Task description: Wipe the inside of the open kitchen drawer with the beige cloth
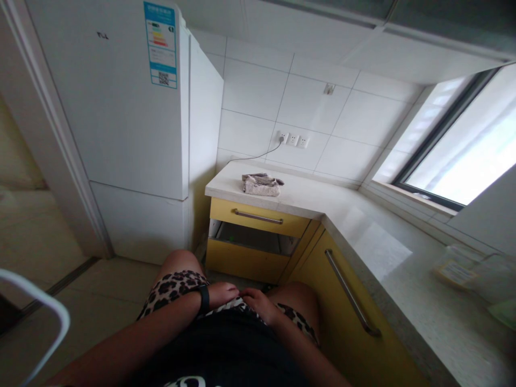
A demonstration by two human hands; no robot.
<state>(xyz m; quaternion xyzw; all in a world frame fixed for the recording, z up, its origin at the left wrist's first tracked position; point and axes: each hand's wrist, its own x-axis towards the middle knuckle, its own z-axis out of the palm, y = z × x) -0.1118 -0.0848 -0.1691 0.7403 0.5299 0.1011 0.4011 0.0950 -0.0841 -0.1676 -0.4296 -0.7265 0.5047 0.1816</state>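
I am seated, and both hands rest in my lap on leopard-print shorts (171, 287) below a black top. My left hand (223, 294), with a black band on its wrist, lies with fingers curled loosely against the fabric. My right hand (258, 302) lies beside it, fingertips nearly touching the left hand, fingers bent down on the cloth. Neither hand holds a separate object that I can make out.
A white fridge (133, 123) stands at left beside yellow cabinets (258, 217) with metal handles. A crumpled cloth (261, 184) lies on the pale L-shaped countertop (363, 231). Wall sockets (293, 140) with a plugged cable, a window (463, 156) at right, a white rail (44, 306) at lower left.
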